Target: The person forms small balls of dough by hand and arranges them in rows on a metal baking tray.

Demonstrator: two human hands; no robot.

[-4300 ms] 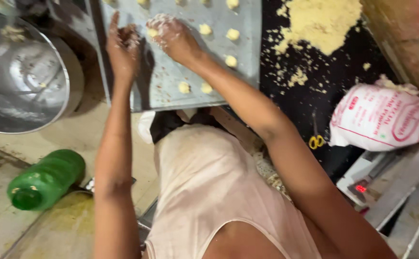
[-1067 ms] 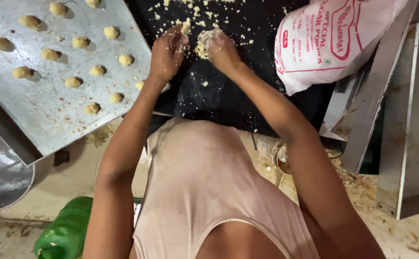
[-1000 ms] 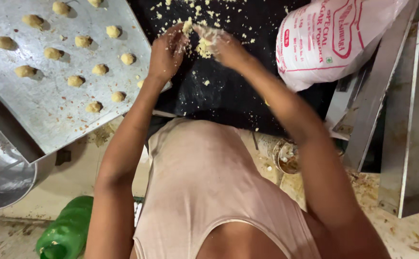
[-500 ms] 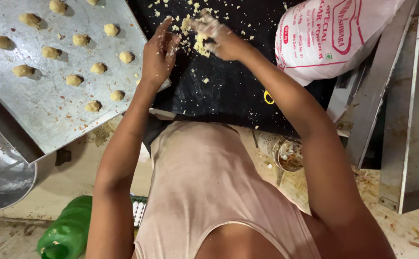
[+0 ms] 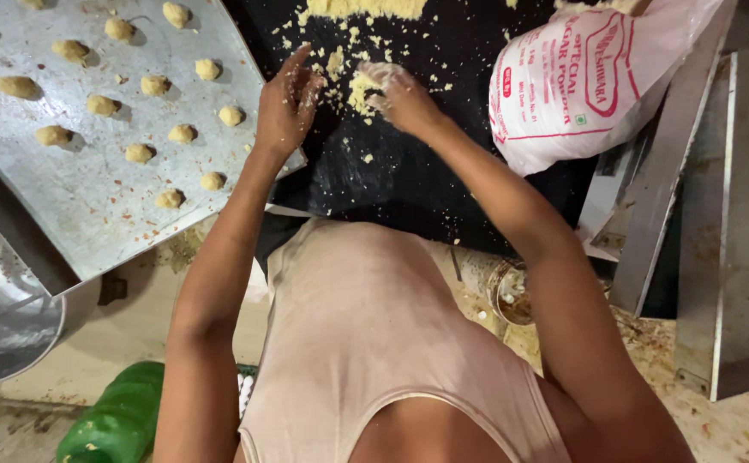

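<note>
- The worktop [image 5: 409, 184] is a black sheet, dusted with pale yellow crumbs [image 5: 340, 60]; a larger heap of the same crumbly dough [image 5: 366, 7] lies at its far edge.
- Below it the floor [image 5: 134, 326] is light, stained and littered with crumbs, and grey metal panels [image 5: 734, 223] stand on the right.
- One metal baking tray [image 5: 92, 206] lies on the left, its near right corner over the black sheet; it carries thirteen small dough balls [image 5: 182, 133] in view, in loose rows (more may lie beyond the frame).
- One white plastic bag [image 5: 597, 77] with red print lies on the right of the worktop, filled and bulging.
- One large steel bowl [image 5: 6, 317] sits at the lower left; its contents cannot be told.
- One green plastic bottle [image 5: 117, 420] lies on the floor.
- One small round container [image 5: 512, 291] sits by the right arm, with dark residue inside.
- The left hand [image 5: 287, 103] hovers with fingers spread, holding nothing, just beside the tray's corner.
- The right hand [image 5: 400, 94] is curled around a lump of dough [image 5: 362, 86], on the worktop between the two hands.
</note>
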